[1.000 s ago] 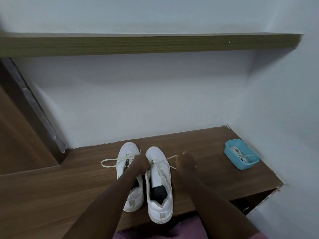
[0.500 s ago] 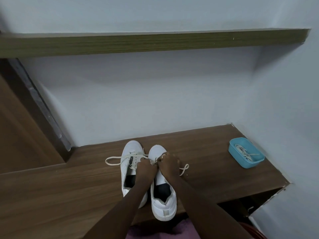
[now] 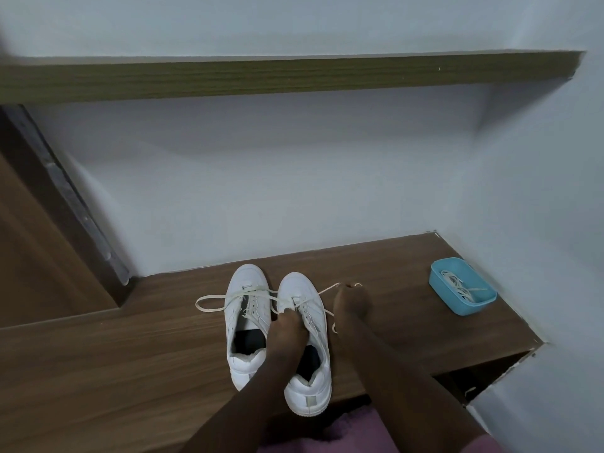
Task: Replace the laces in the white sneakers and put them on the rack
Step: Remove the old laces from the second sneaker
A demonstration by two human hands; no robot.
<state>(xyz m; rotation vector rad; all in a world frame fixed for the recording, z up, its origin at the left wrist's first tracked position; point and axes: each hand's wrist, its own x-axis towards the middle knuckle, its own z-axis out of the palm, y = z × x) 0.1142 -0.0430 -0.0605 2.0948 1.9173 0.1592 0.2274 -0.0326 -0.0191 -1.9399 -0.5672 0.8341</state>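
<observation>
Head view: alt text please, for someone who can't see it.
The left hand pinches the lace of a white sneaker at its eyelets; the right hand holds its end out sideways. Both sneakers stand on a wooden bench, a blue tray with laces farther right.

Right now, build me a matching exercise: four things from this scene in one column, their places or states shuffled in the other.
1. blue plastic tray
2. left hand
3. right hand
4. long wooden shelf

A. fixed to the wall overhead
B. pinches the cream lace pulled out sideways
C. holds loose laces
D. on the right white sneaker, gripping its lace

Pairs: 1-C, 2-D, 3-B, 4-A.
</observation>
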